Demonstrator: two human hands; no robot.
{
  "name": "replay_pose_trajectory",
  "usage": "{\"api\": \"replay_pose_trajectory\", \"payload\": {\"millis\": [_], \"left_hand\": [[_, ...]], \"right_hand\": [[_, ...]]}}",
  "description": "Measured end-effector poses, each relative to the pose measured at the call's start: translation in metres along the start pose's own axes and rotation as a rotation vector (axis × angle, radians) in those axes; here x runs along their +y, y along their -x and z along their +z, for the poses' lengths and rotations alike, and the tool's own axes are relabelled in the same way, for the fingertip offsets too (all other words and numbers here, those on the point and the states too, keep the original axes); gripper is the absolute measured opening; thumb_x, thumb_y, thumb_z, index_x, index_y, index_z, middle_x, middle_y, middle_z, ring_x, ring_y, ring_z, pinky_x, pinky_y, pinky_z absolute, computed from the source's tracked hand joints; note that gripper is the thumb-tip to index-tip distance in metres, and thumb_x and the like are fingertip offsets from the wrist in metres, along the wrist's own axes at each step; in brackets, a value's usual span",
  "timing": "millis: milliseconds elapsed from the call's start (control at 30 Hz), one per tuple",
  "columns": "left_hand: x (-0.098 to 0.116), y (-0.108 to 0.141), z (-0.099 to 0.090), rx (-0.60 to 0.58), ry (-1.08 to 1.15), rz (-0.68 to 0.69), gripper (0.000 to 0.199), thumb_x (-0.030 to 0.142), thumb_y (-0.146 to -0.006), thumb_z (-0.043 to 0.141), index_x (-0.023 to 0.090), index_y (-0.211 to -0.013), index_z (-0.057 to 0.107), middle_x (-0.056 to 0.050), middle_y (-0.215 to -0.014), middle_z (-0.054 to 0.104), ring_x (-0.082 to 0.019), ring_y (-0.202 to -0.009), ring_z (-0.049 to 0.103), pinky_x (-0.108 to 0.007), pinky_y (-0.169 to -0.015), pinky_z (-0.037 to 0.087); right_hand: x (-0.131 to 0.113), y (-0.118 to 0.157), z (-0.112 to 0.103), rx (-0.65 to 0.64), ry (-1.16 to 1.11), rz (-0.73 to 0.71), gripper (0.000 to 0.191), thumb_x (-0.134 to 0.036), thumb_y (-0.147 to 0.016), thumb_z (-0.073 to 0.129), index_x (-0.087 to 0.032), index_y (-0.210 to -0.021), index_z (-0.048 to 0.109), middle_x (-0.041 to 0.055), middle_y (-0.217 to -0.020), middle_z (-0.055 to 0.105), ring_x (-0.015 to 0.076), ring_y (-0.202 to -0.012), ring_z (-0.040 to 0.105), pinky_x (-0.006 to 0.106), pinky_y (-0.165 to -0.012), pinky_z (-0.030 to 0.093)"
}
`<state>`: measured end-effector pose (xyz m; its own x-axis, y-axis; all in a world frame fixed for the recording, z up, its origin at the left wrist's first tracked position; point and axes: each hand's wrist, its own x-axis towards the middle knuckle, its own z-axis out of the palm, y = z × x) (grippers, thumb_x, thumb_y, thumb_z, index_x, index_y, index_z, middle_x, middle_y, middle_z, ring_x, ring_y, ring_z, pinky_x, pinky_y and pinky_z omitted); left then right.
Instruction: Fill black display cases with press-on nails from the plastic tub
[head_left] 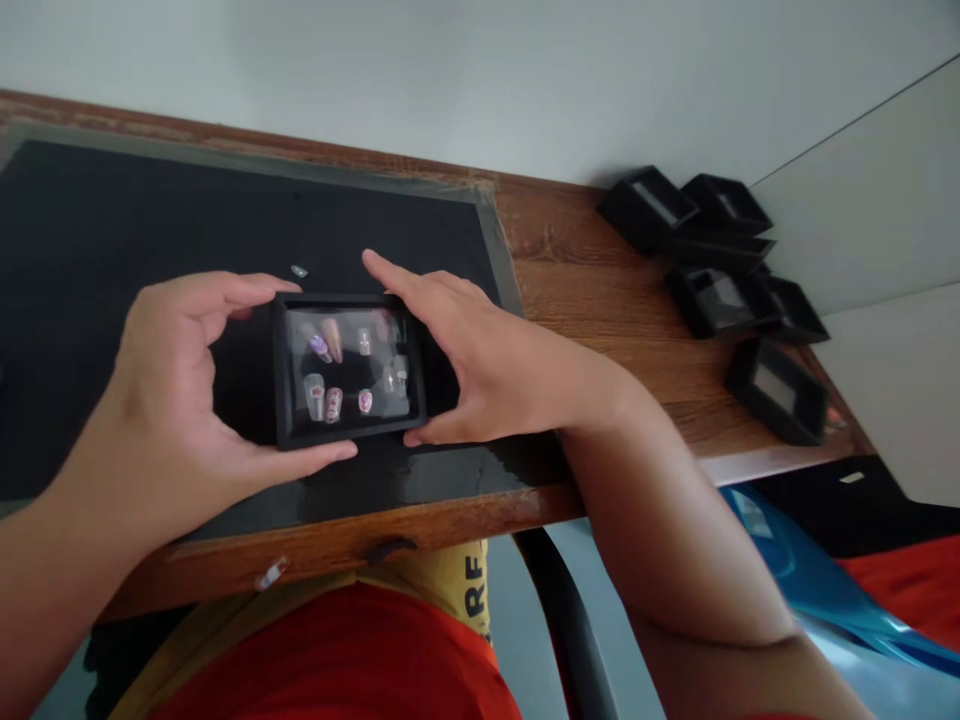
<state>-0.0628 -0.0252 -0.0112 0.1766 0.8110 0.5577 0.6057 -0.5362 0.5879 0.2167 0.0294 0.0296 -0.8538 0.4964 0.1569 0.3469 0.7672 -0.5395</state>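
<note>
A small black box (281, 370) with a clear window lies over the dark mat, and several decorated false nails (334, 404) show inside it. My left hand (176, 390) grips its left side, thumb along the near edge and fingers at the far left corner. On the right side, my right hand (480, 360) holds the box between its thumb at the near corner and fingers at the far corner. A single loose nail (299, 271) rests on the mat just beyond the box.
Several black boxes (778, 390) are piled at the right end of the wooden table (570, 250). A small clear piece (271, 573) is at the table's front edge. Below are a chair's black armrest (562, 620) and a blue plastic surface (810, 580) at the right.
</note>
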Motion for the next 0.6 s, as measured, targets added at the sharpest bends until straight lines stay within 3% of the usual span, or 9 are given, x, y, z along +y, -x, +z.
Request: {"api": "replay_pose_trajectory", "payload": {"millis": [100,400,600], "left_hand": [[0.001,-0.002,0.000,-0.015,0.015,0.096,0.115,0.054,-0.046,0.104,0.016,-0.142,0.052,-0.021,-0.134,0.063,-0.040,-0.126,0.066,-0.065,-0.102,0.058],[0.003,0.002,0.003,0.108,0.015,0.177,0.117,0.039,-0.060,0.101,0.020,-0.154,0.035,-0.025,-0.150,0.053,-0.037,-0.133,0.064,-0.049,-0.088,0.059],[0.016,0.000,-0.001,0.259,0.018,0.241,0.120,0.034,-0.049,0.105,0.022,-0.151,0.040,-0.021,-0.145,0.061,-0.037,-0.125,0.068,-0.037,-0.074,0.053]], "right_hand": [[-0.002,-0.002,-0.001,0.062,0.015,-0.033,0.110,-0.046,-0.080,0.085,-0.020,-0.167,0.022,0.0204,-0.170,0.033,0.0400,-0.152,0.039,0.062,-0.128,0.028],[-0.010,-0.013,0.001,0.264,-0.042,-0.043,0.099,-0.040,-0.074,0.084,-0.022,-0.157,0.033,0.0170,-0.159,0.043,0.0362,-0.148,0.042,0.055,-0.126,0.032],[-0.014,-0.013,0.001,0.290,-0.092,0.006,0.106,-0.039,-0.067,0.088,-0.028,-0.159,0.035,0.0141,-0.164,0.041,0.0367,-0.150,0.041,0.053,-0.127,0.033]]}}
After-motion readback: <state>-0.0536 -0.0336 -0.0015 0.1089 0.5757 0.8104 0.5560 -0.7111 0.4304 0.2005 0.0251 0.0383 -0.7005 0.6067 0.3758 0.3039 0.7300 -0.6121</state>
